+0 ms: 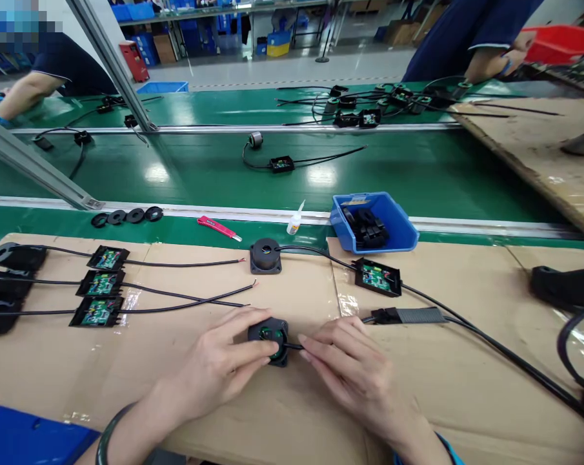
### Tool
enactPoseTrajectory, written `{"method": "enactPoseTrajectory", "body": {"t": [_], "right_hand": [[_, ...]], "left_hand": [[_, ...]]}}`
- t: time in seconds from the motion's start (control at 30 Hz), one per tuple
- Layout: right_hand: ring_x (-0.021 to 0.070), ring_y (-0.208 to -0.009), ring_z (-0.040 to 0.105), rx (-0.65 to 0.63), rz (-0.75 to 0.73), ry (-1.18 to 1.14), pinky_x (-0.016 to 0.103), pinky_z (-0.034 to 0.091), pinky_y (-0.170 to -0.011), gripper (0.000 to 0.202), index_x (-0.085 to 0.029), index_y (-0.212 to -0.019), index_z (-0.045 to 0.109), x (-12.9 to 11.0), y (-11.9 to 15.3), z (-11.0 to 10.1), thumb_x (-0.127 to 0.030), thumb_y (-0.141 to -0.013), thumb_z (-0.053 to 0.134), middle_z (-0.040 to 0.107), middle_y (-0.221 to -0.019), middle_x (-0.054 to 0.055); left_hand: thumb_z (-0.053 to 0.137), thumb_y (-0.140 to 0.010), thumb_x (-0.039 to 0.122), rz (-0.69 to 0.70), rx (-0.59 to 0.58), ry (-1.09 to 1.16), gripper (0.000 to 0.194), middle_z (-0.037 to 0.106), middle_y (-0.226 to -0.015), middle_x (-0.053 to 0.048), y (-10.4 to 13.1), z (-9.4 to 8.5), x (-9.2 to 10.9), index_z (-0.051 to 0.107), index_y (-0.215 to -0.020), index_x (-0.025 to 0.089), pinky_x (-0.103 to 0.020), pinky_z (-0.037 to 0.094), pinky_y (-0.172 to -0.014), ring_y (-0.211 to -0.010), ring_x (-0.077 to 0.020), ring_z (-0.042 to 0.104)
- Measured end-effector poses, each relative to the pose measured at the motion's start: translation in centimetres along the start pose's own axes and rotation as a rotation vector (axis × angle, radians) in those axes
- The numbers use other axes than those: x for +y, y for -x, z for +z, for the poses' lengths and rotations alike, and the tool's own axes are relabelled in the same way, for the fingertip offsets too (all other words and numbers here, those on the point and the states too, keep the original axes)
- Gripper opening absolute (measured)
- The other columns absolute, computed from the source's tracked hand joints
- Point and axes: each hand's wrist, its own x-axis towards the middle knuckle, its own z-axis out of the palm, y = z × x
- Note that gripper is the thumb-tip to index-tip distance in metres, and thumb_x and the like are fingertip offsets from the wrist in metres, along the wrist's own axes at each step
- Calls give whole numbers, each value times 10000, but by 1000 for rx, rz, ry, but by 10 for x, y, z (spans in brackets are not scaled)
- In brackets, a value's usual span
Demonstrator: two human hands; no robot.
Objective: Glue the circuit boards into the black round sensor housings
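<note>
A black square-flanged housing (282,359) with a green circuit board inside lies on the cardboard in front of me. My left hand (226,352) grips it, fingers on its left side and a fingertip over the board. My right hand (347,361) pinches the black cable (294,347) where it leaves the housing's right side. Just beyond sits a second black round housing (265,256), wired to an open black box (377,276) with a green board. A grey-sleeved black cable part (408,316) lies right of my right hand.
At left, several open board boxes (102,283) with cables lie in a row. Beyond are black rings (135,216), a red utility knife (219,228), a small glue bottle (296,219) and a blue bin (373,223) of black parts. A green conveyor (199,161) carries a wired unit; two people work across it.
</note>
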Motion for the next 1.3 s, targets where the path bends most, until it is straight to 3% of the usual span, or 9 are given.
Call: {"method": "enactPoseTrajectory", "body": {"t": [0.3,0.6,1.1,1.3], "right_hand": [[148,-676,590,16,-79,23,325,404,-650,175,-121,-1030,676,-1,1,-2,-37,-885,627,699,-753,45],[128,-600,502,3,-98,43,306,363,-575,126,-116,-963,673,-4,4,2,-45,-882,608,665,-686,29],[120,-574,512,2,-93,71,311,353,-569,132,-145,-956,657,-3,4,3,-54,-893,585,664,-680,8],[127,-587,502,-3,-92,43,315,348,-576,142,-138,-954,654,-3,5,3,-41,-893,570,659,-677,13]], "left_hand": [[599,-940,130,71,-173,126,181,673,-1305,-129,-13,-13,-10,747,-1035,178,-380,514,-1079,-1197,-217,652],[589,-927,113,143,-224,147,199,689,-1277,-128,-19,-17,-19,739,-1043,175,-394,538,-1047,-1177,-227,664],[599,-952,144,220,-316,128,164,708,-1229,-103,-28,-16,-21,751,-997,186,-364,551,-1014,-1172,-223,645],[618,-950,186,211,-358,128,147,727,-1203,-75,-36,-19,-22,763,-963,205,-429,514,-1065,-1266,-263,574]]}}
